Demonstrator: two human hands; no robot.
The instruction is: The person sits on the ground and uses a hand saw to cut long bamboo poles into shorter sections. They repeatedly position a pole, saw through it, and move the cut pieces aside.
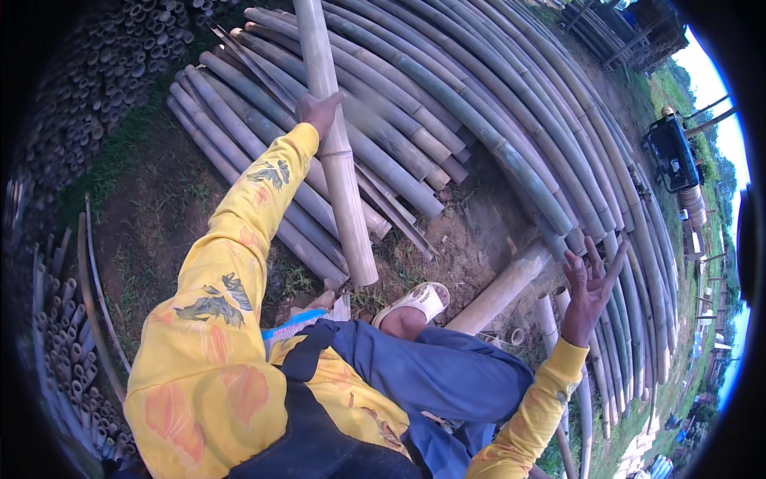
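A pale bamboo pole [345, 184] stands out lengthwise in front of me, its near end above the ground by my sandalled foot and its far end cut off by the top of the picture. My left hand [317, 113] is wrapped round it partway along, in a yellow patterned sleeve. Off to the right, my right hand [590, 294] is raised with its fingers spread and nothing in them. Beyond that hand lie long bamboo poles [511, 152] side by side. A shorter stack of cut bamboo [263, 136] lies under and to the left of the held pole.
A thick bamboo log [503, 287] lies on the dirt beside my sandal [419, 302]. Many bamboo ends are piled [120, 72] at far left, with thinner canes [80, 359] at lower left. A dark boxy thing [673, 152] stands at far right by a pale bamboo bundle.
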